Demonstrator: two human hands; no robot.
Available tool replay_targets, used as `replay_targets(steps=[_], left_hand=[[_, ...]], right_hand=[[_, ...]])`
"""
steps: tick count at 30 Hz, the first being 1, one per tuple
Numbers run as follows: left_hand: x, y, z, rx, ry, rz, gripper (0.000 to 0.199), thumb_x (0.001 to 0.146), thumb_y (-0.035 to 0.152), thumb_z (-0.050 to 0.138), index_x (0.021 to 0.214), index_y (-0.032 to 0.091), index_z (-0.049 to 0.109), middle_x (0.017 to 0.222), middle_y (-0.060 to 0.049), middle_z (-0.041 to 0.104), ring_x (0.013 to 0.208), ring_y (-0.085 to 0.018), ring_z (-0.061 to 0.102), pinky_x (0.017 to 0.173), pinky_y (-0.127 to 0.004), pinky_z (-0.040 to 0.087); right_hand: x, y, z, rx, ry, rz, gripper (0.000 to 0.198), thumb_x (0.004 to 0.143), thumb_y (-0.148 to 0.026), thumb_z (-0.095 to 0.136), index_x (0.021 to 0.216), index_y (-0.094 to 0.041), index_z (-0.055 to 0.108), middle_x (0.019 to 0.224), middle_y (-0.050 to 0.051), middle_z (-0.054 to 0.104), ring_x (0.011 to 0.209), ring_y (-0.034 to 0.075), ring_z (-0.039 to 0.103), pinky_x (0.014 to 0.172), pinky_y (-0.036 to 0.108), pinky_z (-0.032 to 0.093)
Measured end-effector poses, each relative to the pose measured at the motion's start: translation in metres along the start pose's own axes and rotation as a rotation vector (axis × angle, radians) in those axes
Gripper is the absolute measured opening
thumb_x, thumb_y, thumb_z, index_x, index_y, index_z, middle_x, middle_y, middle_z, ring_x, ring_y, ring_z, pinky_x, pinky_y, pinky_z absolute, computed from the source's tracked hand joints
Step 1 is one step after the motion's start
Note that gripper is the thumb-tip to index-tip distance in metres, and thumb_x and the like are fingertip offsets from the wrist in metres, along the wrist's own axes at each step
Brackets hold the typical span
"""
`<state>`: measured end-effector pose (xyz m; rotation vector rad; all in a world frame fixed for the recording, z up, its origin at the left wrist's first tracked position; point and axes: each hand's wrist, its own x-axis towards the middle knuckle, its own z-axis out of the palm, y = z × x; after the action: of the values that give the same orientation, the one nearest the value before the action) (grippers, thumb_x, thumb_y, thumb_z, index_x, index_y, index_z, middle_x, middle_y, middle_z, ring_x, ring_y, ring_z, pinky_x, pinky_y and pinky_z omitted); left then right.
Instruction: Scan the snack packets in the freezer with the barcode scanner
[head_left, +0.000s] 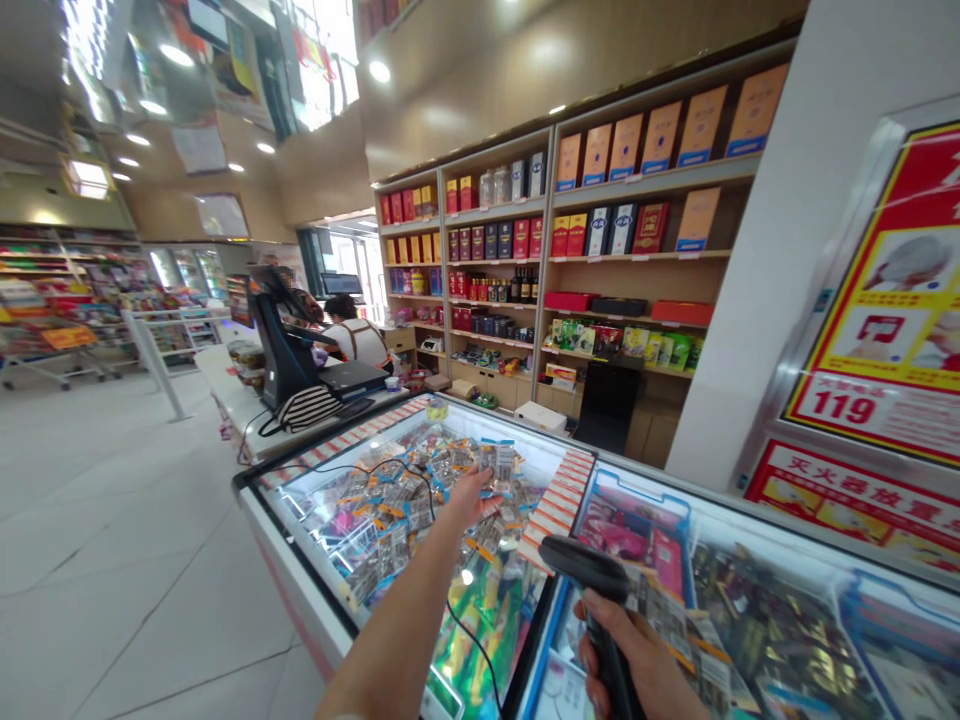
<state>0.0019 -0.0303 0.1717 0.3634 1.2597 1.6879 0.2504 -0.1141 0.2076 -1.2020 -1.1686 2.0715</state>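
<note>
My left hand (472,498) reaches over the glass-topped display case (547,480). Its fingers are closed on a small clear packet (498,460) with a blue top edge and a printed label. Around it spreads a heap of similar packets (390,500) with orange and blue edges; their contents are too small to make out. Lower right, my right hand (637,650) grips a black handheld barcode scanner (589,572) by its handle, the head pointing left towards the heap. More labelled packets (709,655) lie beside the right hand.
A black cable (472,635) crosses the case. Strips of orange-and-white labels (559,500) lie on the glass. At the back left, a checkout screen (274,340) and a striped pouch (304,412) stand on a counter near a seated person (360,340). Shelves (551,200) of boxed goods line the wall.
</note>
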Motion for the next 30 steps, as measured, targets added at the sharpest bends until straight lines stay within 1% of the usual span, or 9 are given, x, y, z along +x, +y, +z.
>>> replay_targets(steps=[4, 8, 10, 14, 17, 22, 26, 30], left_hand=[[-0.002, -0.003, 0.003, -0.006, 0.018, -0.003, 0.020, 0.070, 0.014, 0.054, 0.088, 0.020, 0.048, 0.071, 0.001, 0.053, 0.061, -0.010, 0.054, 0.061, -0.032, 0.050], [-0.006, -0.007, 0.006, -0.010, 0.012, -0.009, 0.016, 0.070, 0.015, 0.055, 0.084, 0.020, 0.049, 0.074, 0.001, 0.054, 0.066, -0.011, 0.054, 0.065, -0.033, 0.050], [-0.007, -0.009, 0.007, -0.014, 0.018, -0.010, 0.017, 0.070, 0.015, 0.055, 0.084, 0.020, 0.049, 0.075, 0.001, 0.054, 0.069, -0.012, 0.054, 0.067, -0.034, 0.049], [-0.007, -0.012, 0.008, -0.017, 0.008, -0.014, 0.017, 0.070, 0.014, 0.055, 0.084, 0.020, 0.049, 0.078, 0.000, 0.055, 0.071, -0.013, 0.055, 0.066, -0.035, 0.049], [-0.008, -0.012, 0.007, -0.011, -0.002, -0.012, 0.014, 0.070, 0.014, 0.053, 0.083, 0.020, 0.049, 0.077, -0.001, 0.056, 0.069, -0.013, 0.056, 0.064, -0.034, 0.050], [-0.008, -0.013, 0.008, 0.007, -0.043, -0.001, 0.007, 0.073, 0.014, 0.049, 0.079, 0.018, 0.050, 0.073, -0.001, 0.058, 0.063, -0.013, 0.057, 0.059, -0.032, 0.050], [-0.006, -0.015, 0.008, 0.006, -0.053, 0.004, 0.007, 0.073, 0.014, 0.049, 0.079, 0.018, 0.049, 0.070, -0.001, 0.058, 0.061, -0.011, 0.056, 0.059, -0.031, 0.050], [-0.004, -0.017, 0.009, -0.005, -0.039, 0.003, 0.012, 0.072, 0.014, 0.050, 0.083, 0.019, 0.049, 0.070, 0.000, 0.058, 0.060, -0.012, 0.057, 0.059, -0.033, 0.050]], right_hand=[[-0.003, 0.001, -0.002, 0.027, 0.007, -0.016, 0.043, 0.060, -0.057, 0.054, 0.075, -0.018, 0.043, 0.043, -0.008, 0.046, 0.030, 0.006, 0.040, 0.028, 0.018, 0.033], [-0.003, 0.006, -0.005, 0.045, -0.008, -0.010, 0.043, 0.060, -0.057, 0.054, 0.075, -0.019, 0.041, 0.043, -0.008, 0.046, 0.029, 0.006, 0.041, 0.027, 0.018, 0.033], [-0.004, 0.008, -0.005, 0.040, -0.006, 0.006, 0.042, 0.060, -0.056, 0.055, 0.074, -0.019, 0.041, 0.043, -0.008, 0.045, 0.029, 0.006, 0.041, 0.027, 0.018, 0.033], [-0.006, 0.009, -0.006, 0.057, -0.018, 0.004, 0.042, 0.059, -0.055, 0.056, 0.076, -0.018, 0.042, 0.043, -0.008, 0.046, 0.029, 0.006, 0.041, 0.028, 0.019, 0.035], [-0.006, 0.007, -0.006, 0.068, -0.040, -0.027, 0.042, 0.060, -0.055, 0.056, 0.075, -0.018, 0.042, 0.044, -0.008, 0.047, 0.030, 0.006, 0.041, 0.028, 0.019, 0.035], [-0.005, 0.006, -0.006, 0.076, -0.029, 0.005, 0.040, 0.061, -0.054, 0.055, 0.074, -0.019, 0.040, 0.045, -0.007, 0.048, 0.031, 0.006, 0.040, 0.028, 0.019, 0.035], [-0.005, 0.008, -0.006, 0.070, -0.028, 0.017, 0.040, 0.062, -0.053, 0.054, 0.077, -0.019, 0.041, 0.044, -0.007, 0.047, 0.031, 0.007, 0.041, 0.028, 0.019, 0.035], [-0.006, 0.008, -0.006, 0.060, -0.033, 0.000, 0.039, 0.063, -0.053, 0.054, 0.075, -0.018, 0.042, 0.044, -0.007, 0.047, 0.031, 0.007, 0.041, 0.028, 0.019, 0.035]])
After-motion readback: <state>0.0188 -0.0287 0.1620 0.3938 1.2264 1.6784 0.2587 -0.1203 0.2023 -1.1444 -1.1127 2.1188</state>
